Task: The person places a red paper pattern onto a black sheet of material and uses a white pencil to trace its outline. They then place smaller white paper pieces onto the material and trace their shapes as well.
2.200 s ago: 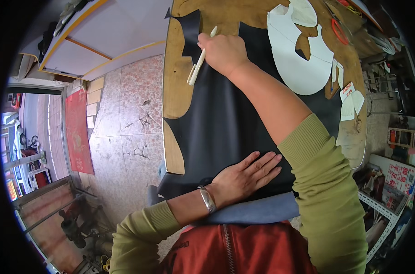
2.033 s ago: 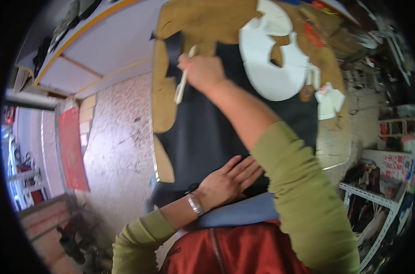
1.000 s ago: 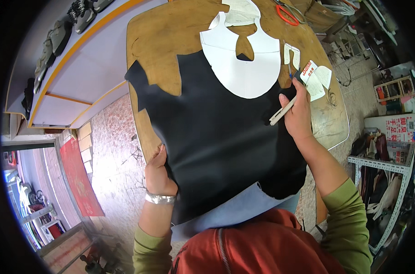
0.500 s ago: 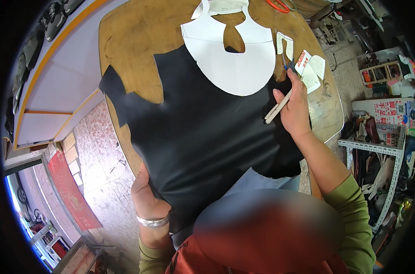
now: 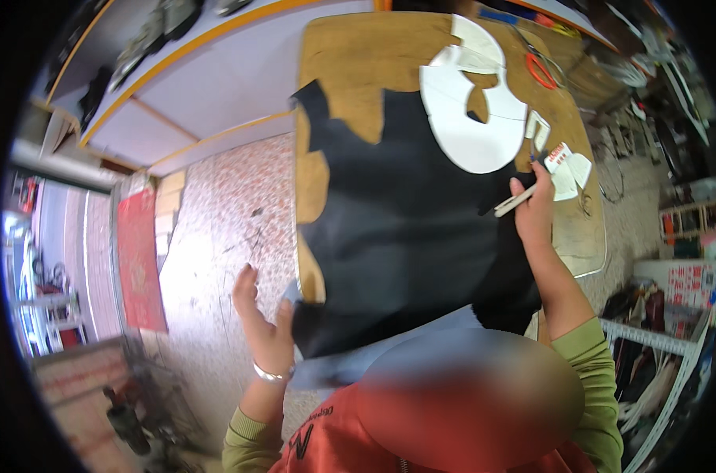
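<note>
A large black leather-like sheet (image 5: 421,229) with a cut, notched edge on its far left lies over the wooden table (image 5: 342,55) and hangs past its near edge. My left hand (image 5: 267,331) is off the table beside the sheet's near left corner, fingers spread, with nothing visible in it. My right hand (image 5: 536,211) rests at the sheet's right side and holds a slim off-white pen-like stick (image 5: 514,202), pointing left. A rounded white pattern piece (image 5: 472,142) with a cut-out middle lies on the sheet's far part, left of that hand.
Small white pattern pieces (image 5: 564,183) lie right of my right hand, and a narrow bent one (image 5: 537,130) beyond it. Scissors with orange-red handles (image 5: 541,72) are at the far right. Shelving (image 5: 657,335) stands at right, a pale cabinet (image 5: 208,94) at far left.
My left hand has let go of the sheet's left edge and moved away with its fingers spread. The sheet lies flatter. The view has shifted; my right hand still holds the stick.
</note>
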`<state>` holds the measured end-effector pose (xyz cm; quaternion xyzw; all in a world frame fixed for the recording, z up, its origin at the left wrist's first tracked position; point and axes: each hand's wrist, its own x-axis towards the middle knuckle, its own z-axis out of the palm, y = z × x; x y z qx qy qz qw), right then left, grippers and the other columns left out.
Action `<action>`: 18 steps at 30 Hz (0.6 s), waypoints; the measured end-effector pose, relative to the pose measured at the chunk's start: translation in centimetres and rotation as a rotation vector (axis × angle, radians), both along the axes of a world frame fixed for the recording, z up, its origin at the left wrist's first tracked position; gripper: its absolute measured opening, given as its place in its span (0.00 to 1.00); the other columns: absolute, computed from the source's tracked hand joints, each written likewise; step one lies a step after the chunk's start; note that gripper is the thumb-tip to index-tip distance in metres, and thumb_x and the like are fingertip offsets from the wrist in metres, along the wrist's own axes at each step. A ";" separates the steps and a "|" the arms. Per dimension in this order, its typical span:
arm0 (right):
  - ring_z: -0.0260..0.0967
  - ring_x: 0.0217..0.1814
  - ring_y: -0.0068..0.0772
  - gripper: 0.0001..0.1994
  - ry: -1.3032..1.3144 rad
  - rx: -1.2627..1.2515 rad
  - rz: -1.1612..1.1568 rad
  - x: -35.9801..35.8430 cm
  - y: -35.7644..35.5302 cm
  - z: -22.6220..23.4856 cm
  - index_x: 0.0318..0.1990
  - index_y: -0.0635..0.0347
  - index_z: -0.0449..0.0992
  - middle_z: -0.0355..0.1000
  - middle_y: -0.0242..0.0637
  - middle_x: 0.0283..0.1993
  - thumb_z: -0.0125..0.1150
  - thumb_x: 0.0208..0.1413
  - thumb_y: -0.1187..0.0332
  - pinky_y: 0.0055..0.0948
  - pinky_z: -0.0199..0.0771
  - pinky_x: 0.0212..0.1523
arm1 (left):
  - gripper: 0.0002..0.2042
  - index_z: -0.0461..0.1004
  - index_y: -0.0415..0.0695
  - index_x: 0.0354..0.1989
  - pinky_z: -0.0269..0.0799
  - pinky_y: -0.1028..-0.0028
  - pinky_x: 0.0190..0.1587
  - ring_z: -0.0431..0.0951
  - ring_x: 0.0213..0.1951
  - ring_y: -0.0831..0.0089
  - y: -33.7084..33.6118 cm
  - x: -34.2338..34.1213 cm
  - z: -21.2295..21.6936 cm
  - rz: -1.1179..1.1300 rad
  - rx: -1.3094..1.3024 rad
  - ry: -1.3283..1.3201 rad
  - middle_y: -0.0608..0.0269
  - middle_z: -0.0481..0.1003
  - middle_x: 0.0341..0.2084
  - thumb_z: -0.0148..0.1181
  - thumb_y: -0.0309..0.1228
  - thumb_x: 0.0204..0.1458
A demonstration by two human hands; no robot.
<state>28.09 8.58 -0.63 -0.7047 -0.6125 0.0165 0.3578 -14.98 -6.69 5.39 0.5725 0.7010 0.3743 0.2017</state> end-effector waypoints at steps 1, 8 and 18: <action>0.63 0.61 0.58 0.27 0.021 -0.003 -0.006 -0.1 -0.1 0.2 0.60 0.67 0.66 0.68 0.56 0.56 0.67 0.57 0.64 0.45 0.64 0.61 | 0.29 0.62 0.37 0.64 0.55 0.53 0.66 0.60 0.66 0.47 -2.9 -0.6 0.1 -0.052 -0.013 0.246 0.44 0.59 0.66 0.61 0.32 0.54; 0.66 0.62 0.35 0.22 0.680 -0.092 0.361 0.8 -2.0 2.4 0.59 0.64 0.64 0.70 0.45 0.60 0.62 0.63 0.65 0.33 0.62 0.65 | 0.39 0.64 0.39 0.63 0.64 0.53 0.62 0.68 0.58 0.45 -16.8 -1.5 -4.0 -0.373 -0.104 0.291 0.44 0.66 0.58 0.72 0.38 0.42; 0.73 0.52 0.50 0.42 -0.304 -0.948 1.156 -5.4 -17.0 22.5 0.61 0.56 0.68 0.72 0.48 0.53 0.74 0.41 0.42 0.39 0.74 0.52 | 0.20 0.71 0.56 0.55 0.67 0.72 0.32 0.71 0.34 0.70 -15.6 6.2 3.2 -0.645 0.107 0.728 0.68 0.67 0.31 0.53 0.32 0.50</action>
